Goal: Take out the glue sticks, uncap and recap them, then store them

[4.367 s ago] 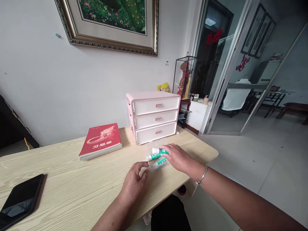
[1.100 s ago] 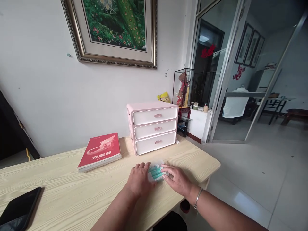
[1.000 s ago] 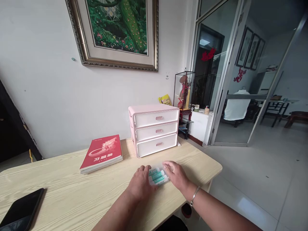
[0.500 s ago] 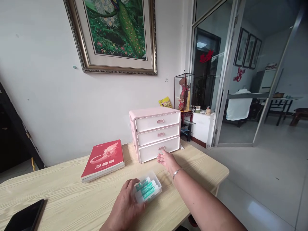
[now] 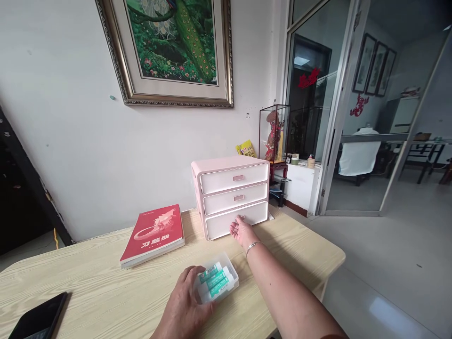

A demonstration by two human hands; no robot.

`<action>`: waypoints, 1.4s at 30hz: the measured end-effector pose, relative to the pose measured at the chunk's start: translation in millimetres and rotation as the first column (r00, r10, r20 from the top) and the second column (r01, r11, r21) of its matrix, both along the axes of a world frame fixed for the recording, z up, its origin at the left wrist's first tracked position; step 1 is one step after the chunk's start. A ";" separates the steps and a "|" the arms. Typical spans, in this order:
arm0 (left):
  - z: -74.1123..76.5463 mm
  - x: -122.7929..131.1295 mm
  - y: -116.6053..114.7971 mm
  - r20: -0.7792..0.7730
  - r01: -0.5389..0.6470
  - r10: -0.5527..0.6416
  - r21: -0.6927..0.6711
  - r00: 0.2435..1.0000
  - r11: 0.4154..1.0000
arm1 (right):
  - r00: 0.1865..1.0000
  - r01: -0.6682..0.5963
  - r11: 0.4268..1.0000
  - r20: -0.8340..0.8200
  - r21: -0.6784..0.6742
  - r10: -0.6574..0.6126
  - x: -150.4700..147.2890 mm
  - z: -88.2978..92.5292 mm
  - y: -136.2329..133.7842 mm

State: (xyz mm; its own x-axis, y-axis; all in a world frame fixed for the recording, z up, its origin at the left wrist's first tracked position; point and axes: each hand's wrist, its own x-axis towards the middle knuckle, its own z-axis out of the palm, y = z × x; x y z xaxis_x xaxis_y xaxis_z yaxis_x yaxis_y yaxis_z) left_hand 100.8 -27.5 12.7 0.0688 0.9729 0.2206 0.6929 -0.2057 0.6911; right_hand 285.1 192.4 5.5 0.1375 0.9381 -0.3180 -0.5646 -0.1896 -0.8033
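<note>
A clear plastic box [image 5: 226,278] with green-and-white tubes inside lies on the wooden table [image 5: 106,296]. My left hand [image 5: 183,301] rests against the box's left side, fingers curled round its edge. My right hand [image 5: 242,231] reaches forward, palm up, with its fingertips at the handle of the bottom drawer [image 5: 236,220] of a pink three-drawer unit [image 5: 231,195]. All three drawers look closed. A bracelet sits on my right wrist.
A red book [image 5: 153,234] lies left of the drawer unit. A black phone [image 5: 38,322] sits at the table's front left corner. The table's right edge drops to a tiled floor. A framed picture hangs on the wall behind.
My right hand left the clear box and moved forward to the bottom drawer's handle. My left hand stayed on the box, which now lies closed with the tubes inside.
</note>
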 end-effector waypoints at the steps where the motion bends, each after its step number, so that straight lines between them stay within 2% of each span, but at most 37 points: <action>1: 0.9 -0.1 -0.9 0.006 -0.002 0.002 0.002 1.000 1.000 | 1.000 0.002 1.000 0.003 -0.007 -0.002 -0.2 -0.1 -1.8; 7: -4.7 -7.2 -0.3 0.063 0.006 -0.011 0.066 0.998 0.998 | 0.999 0.001 1.000 0.039 0.002 -0.001 12.0 -0.1 -28.5; 10: 1.9 -10.7 -0.7 0.103 -0.018 0.007 0.108 0.995 0.994 | 0.998 -0.002 1.000 0.060 0.004 0.001 23.8 -2.3 -50.7; 12: 15.6 -11.1 -3.2 0.135 -0.051 0.038 0.089 0.990 0.995 | 0.997 -0.007 1.000 0.071 0.011 0.007 31.4 -4.9 -68.5; 18: 72.1 -8.7 -8.5 0.197 -0.176 0.164 0.047 0.967 0.983 | 0.995 -0.033 0.999 0.093 -0.008 0.033 49.7 -10.2 -118.7; 21: 88.5 -8.6 -2.4 0.203 -0.185 0.174 0.033 0.964 0.982 | 0.994 -0.027 0.999 0.109 -0.034 0.031 52.8 -8.9 -133.3; 28: 103.2 -1.8 27.2 0.066 -0.193 0.192 0.008 0.979 0.981 | 0.995 -0.003 1.000 0.102 -0.002 0.003 46.2 -10.3 -150.8; 35: 118.9 26.4 66.5 0.015 -0.028 0.029 -0.042 0.999 0.999 | 0.995 0.022 0.998 0.096 0.060 -0.027 44.9 -22.3 -151.9; 37: 117.0 35.1 83.1 0.014 0.010 -0.009 -0.052 1.000 0.999 | 0.995 0.025 0.996 0.093 0.087 -0.033 44.8 -25.3 -150.3; 40: 106.7 46.0 110.2 -0.003 0.100 -0.100 -0.077 0.995 0.992 | 0.996 0.026 0.992 0.078 0.127 -0.036 44.2 -28.4 -149.3; 42: 97.4 52.5 126.6 -0.086 0.150 -0.157 -0.082 0.984 0.985 | 0.997 0.024 0.991 0.071 0.133 -0.034 43.7 -29.3 -149.6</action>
